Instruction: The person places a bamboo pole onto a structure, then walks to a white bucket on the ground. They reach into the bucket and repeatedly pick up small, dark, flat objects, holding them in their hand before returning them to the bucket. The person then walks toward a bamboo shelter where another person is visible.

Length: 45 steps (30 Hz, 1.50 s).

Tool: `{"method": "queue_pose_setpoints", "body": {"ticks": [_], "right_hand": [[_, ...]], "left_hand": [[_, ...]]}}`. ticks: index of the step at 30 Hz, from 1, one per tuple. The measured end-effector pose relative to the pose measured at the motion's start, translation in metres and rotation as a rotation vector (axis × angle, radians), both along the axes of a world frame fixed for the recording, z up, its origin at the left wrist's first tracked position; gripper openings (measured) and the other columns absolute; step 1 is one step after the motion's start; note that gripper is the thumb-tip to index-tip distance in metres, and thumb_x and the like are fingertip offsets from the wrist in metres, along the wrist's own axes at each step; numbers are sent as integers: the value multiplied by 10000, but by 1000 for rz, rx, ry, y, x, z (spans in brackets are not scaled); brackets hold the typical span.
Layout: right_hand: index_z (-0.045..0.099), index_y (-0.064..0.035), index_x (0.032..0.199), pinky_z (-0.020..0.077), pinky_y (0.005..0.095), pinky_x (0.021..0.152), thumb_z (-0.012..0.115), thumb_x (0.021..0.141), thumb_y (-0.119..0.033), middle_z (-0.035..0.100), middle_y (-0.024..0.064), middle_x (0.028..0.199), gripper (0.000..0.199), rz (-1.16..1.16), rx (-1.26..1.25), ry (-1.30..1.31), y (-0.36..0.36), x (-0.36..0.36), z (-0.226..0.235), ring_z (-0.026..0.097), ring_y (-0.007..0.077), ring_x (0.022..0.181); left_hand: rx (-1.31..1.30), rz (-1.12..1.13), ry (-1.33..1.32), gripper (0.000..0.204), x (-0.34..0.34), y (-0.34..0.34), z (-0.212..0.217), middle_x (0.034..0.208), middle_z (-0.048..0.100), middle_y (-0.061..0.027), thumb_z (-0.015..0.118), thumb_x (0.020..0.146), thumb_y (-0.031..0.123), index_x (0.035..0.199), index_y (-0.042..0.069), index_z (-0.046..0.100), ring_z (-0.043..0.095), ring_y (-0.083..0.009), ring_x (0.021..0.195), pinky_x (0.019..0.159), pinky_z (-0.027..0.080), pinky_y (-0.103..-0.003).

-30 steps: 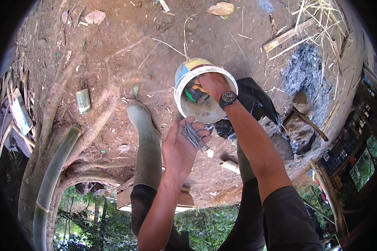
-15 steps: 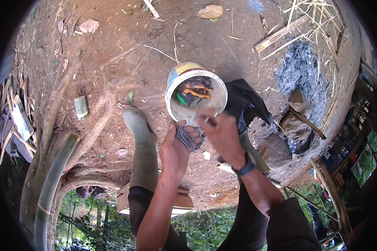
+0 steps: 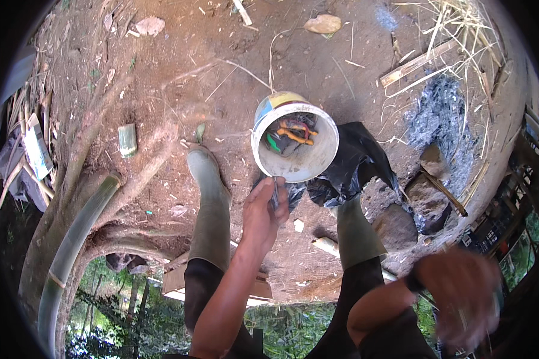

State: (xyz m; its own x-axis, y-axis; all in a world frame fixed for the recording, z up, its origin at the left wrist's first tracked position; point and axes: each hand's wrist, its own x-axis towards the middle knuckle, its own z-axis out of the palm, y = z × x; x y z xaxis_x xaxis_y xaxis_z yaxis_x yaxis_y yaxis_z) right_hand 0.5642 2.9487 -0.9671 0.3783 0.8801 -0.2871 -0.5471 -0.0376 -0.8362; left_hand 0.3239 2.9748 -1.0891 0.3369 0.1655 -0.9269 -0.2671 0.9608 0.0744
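My left hand [image 3: 262, 212] is closed just below the near rim of a white bucket [image 3: 322, 157]. Its fingers wrap round a bunch of thin grey nails [image 3: 275, 195], mostly hidden in the fist. Inside the tilted bucket lie an orange-handled tool [image 3: 297, 133], a green piece [image 3: 273, 142] and dark items I cannot make out. My right hand [image 3: 461, 293] is far off at the lower right, beyond my right knee. It is smeared by motion, so its fingers and anything in them cannot be told.
Black plastic sheeting [image 3: 365, 152] lies against the bucket's right side. Further right are stones [image 3: 395, 227] and grey ash [image 3: 440, 113]. My boots [image 3: 208, 203] flank the bucket. A bamboo pole [image 3: 81, 239] and a short bamboo piece [image 3: 127, 141] are at the left, beside thick roots.
My right hand has swung from over the left palm to the lower right. My left hand, palm up with the nails showing before, has closed round them. The view has shifted slightly.
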Motion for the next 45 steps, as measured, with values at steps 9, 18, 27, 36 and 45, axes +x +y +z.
{"method": "queue_pose_setpoints", "body": {"ticks": [9,18,27,36,45], "right_hand": [[645,-3,922,507,451,649,538,860,-150,607,182,1024,192,634,-686,-1229,-4,-123,-263,646,347,761],[660,-45,936,536,422,671,479,879,-178,558,160,1072,232,812,-752,-1346,11,-114,-283,660,310,813],[616,16,946,503,367,618,581,839,-114,639,160,806,172,58,-764,-173,-3,-88,-212,644,212,707],[605,59,1041,480,257,617,528,919,-215,654,88,802,310,-86,-687,-378,-46,-49,-39,610,110,723],[544,-15,1229,378,264,924,398,983,-395,581,89,1092,476,-719,-423,78,-137,-102,115,505,131,1006]], "left_hand": [[77,59,73,266,0,4,2,761,491,-18,460,970,224,1139,26,516,417,-97,577,532,378,-264],[67,59,23,195,0,-5,-4,770,488,-39,431,968,218,1025,46,502,445,-146,620,613,428,-327],[97,72,-13,198,9,5,18,779,510,-21,365,986,262,939,117,492,481,-150,608,606,428,-318],[111,2,-178,230,66,20,135,848,576,-70,366,988,264,997,89,514,573,-211,747,677,466,-350],[874,-1081,-25,269,121,-97,237,1024,543,-95,391,978,214,1120,13,498,532,-208,954,861,428,-329]]}}
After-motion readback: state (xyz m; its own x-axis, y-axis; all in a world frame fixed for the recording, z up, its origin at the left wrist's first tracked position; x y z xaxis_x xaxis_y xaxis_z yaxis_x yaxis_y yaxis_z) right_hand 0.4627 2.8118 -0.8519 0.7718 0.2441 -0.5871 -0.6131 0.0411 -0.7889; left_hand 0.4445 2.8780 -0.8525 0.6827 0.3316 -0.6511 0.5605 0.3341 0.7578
